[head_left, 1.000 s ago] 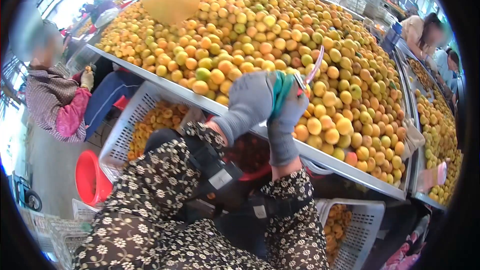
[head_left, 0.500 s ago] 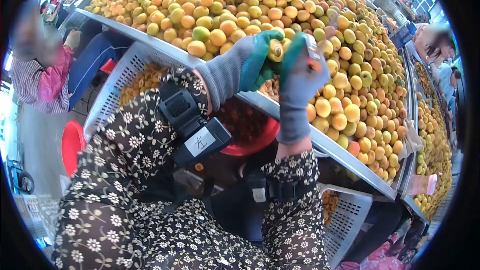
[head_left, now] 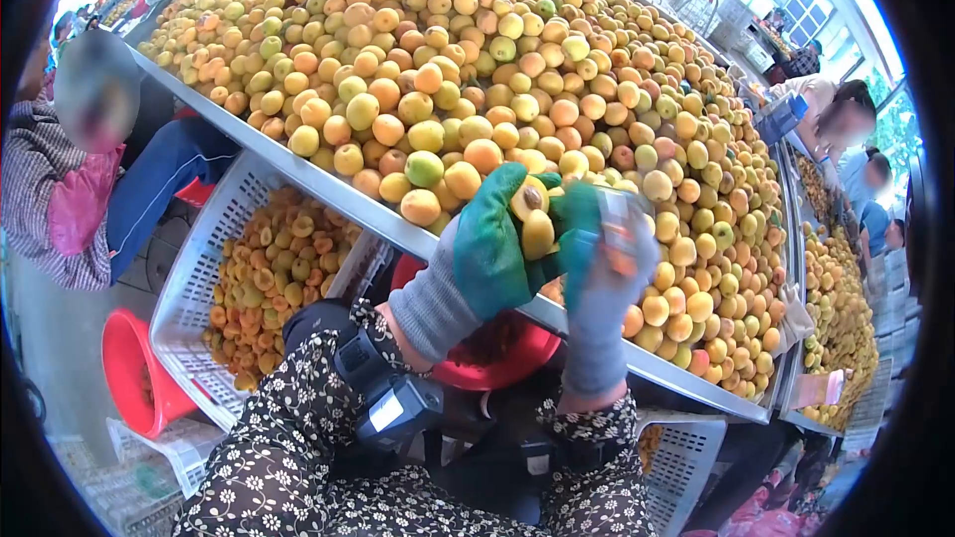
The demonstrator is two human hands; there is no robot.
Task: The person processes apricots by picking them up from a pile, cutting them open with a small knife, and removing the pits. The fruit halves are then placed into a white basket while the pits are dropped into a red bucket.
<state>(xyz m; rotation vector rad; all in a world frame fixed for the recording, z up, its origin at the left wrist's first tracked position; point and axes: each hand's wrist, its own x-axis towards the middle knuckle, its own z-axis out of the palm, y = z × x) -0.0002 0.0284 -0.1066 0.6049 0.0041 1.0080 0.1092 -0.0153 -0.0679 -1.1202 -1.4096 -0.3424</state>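
Observation:
My left hand (head_left: 492,244), in a grey glove with a green coated palm, is closed around a split apricot (head_left: 537,231). The brown pit (head_left: 533,198) shows in its cut face. Close on the right is my right hand (head_left: 609,259), gloved alike, its curled fingers at the fruit. Motion blurs it. A grey and orange object (head_left: 621,239) shows at this hand, too smeared to name. Both hands are above the near edge of a metal-rimmed table (head_left: 318,201) heaped with whole apricots (head_left: 448,70). Below them sits a red basin (head_left: 522,358) with dark contents, partly hidden by my left wrist.
At the left, a white perforated crate (head_left: 189,313) holds halved apricots (head_left: 274,283), with a red bucket (head_left: 134,378) beside it. Another crate (head_left: 691,452) stands at lower right. One person (head_left: 70,179) sits at left; others are at the right beside a second apricot heap (head_left: 841,288).
The view has shifted, showing more of the left crate. My left hand has turned, and the apricot in it now shows its pit and opened halves. My right hand remains close beside it.

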